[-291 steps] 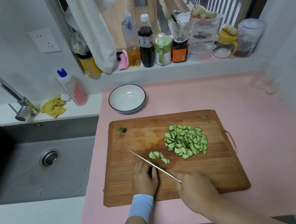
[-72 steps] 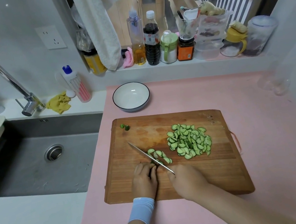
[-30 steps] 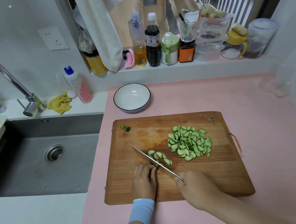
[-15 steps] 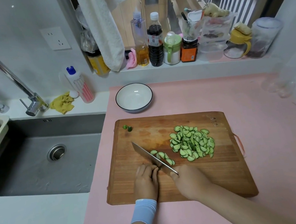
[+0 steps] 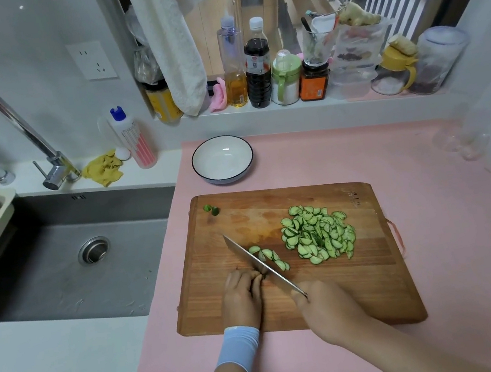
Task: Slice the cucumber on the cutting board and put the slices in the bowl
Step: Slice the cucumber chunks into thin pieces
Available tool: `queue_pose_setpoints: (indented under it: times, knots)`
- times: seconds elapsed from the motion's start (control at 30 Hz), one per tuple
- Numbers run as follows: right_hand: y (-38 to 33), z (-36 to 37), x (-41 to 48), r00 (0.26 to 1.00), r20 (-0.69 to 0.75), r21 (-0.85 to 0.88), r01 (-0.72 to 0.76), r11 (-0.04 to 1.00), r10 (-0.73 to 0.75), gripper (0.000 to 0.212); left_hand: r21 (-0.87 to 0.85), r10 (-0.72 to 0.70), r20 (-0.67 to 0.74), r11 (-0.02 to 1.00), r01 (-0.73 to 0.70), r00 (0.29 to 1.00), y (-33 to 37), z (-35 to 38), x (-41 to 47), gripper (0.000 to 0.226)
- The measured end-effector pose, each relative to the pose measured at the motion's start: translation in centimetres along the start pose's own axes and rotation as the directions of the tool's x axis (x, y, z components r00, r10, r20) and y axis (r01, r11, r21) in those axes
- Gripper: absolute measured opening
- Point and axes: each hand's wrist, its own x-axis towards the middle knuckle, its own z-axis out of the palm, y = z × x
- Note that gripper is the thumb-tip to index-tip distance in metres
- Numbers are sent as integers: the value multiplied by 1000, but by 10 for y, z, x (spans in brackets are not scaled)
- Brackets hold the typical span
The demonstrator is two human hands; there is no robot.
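Green half-moon slices point(image 5: 318, 235); left grip point(image 5: 243, 292) around cucumber stub point(image 5: 264, 276), right grip point(image 5: 324, 308) around knife point(image 5: 258, 262).

Green half-moon cucumber slices point(image 5: 319, 235) lie heaped on the wooden cutting board point(image 5: 365, 282), a short row point(image 5: 270, 256) just left. The white bowl point(image 5: 222, 160) stands upright beyond it.

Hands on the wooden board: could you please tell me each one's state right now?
Left hand: fingers curled on the green cucumber stub, pinning it down.
Right hand: grips the steel kitchen knife.
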Motion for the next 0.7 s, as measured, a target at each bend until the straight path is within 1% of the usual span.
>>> queue_pose_setpoints:
  times: [0.3, 0.7]
  knots:
    - [12, 1, -5, 1000, 6, 30, -7, 1000, 7, 40, 1, -20, 3, 1000, 20, 1000, -3, 2, 0, 11]
    - [7, -2, -1, 999, 30, -9, -18, 1000, 18, 38, 7, -26, -4, 1000, 26, 1000, -1, 0, 1, 12]
